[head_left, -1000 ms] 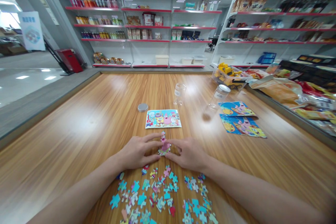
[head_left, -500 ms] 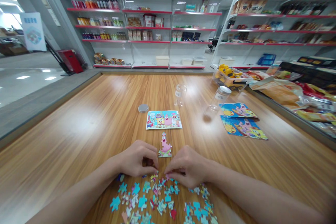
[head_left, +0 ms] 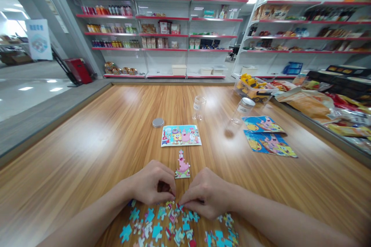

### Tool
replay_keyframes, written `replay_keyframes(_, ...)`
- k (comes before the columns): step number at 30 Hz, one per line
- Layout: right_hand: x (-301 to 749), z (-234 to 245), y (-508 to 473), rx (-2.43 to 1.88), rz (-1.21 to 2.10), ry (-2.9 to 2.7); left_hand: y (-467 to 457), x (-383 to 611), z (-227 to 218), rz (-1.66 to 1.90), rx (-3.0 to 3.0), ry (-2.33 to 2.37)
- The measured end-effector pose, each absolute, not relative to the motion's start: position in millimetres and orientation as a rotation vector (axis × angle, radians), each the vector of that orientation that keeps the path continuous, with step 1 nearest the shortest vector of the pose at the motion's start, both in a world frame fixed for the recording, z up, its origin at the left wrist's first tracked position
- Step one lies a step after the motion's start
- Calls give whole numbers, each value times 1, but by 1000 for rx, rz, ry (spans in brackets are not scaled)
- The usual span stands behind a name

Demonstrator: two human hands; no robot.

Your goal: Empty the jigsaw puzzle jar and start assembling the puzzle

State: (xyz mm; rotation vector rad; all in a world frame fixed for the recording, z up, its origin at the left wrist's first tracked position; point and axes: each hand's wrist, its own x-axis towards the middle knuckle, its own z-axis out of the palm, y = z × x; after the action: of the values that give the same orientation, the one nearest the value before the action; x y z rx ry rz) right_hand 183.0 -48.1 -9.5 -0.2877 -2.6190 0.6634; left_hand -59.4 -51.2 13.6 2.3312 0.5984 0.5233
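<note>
My left hand [head_left: 155, 182] is closed in a pinch at the upper edge of a pile of loose jigsaw pieces [head_left: 157, 230]; what its fingertips hold, if anything, is too small to make out. Close by on the right, my right hand [head_left: 205, 193] pinches a small reddish jigsaw piece [head_left: 179, 205] at the pile's edge. Just beyond both hands lies a joined strip of puzzle [head_left: 182, 165] showing a pink starfish figure. Behind that strip rests a cartoon picture card [head_left: 181, 136]. The loose pieces are mostly light blue, with some mixed colours, and the forearms partly cover them.
A silver lid [head_left: 158, 122] and an open clear jar [head_left: 199, 108] stand beyond the card. To the right are a lidded jar [head_left: 243, 110], two blue cartoon sheets [head_left: 269, 144], a bin of yellow toy trucks [head_left: 255, 88] and packaged snacks [head_left: 313, 106]. Stocked shelves line the back.
My right fingertips have shifted left, closer to the left ones. The left hand keeps its pinch. The view has tilted up a little, so everything sits slightly lower.
</note>
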Motion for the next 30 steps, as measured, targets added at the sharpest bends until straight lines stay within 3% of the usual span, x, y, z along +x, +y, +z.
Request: replay_keyframes(30,184,-7,-47,-469,697,-2491,-51,-61,6,505,2312,638)
